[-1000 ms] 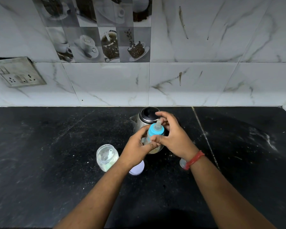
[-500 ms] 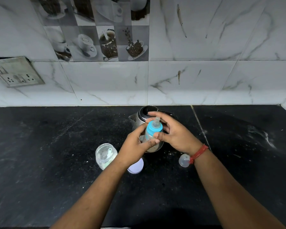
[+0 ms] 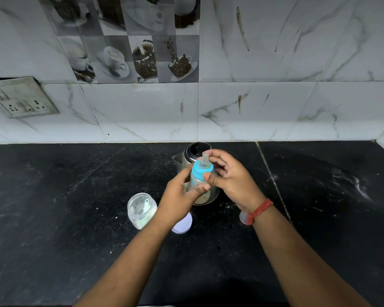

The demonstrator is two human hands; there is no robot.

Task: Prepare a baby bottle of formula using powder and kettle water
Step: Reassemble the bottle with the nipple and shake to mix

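Head view: baby bottle (image 3: 198, 183) held upright above the black counter (image 3: 53, 196), directly in front of the steel kettle (image 3: 187, 156). Left hand (image 3: 179, 196) wrapped round the bottle body, fingers (image 3: 200, 190) clamped on it. Right hand (image 3: 232, 177) at the blue collar (image 3: 201, 170), thumb pressed on its rim, other fingers curled loosely behind the teat (image 3: 204, 158); grip on the collar partial only. Cloudy contents visible low in the bottle.

Handling, judged: light, rigid plastic body, smooth and likely slippery if wet; teat soft, unfit as a hold. Best taken at mid-body for support and at the collar for tightening.

Open powder jar (image 3: 141, 210) with scoop inside stands just left of the left wrist; its white lid (image 3: 182, 224) beside it. Clear cap (image 3: 243, 217) on the counter, partly hidden by the right wrist.
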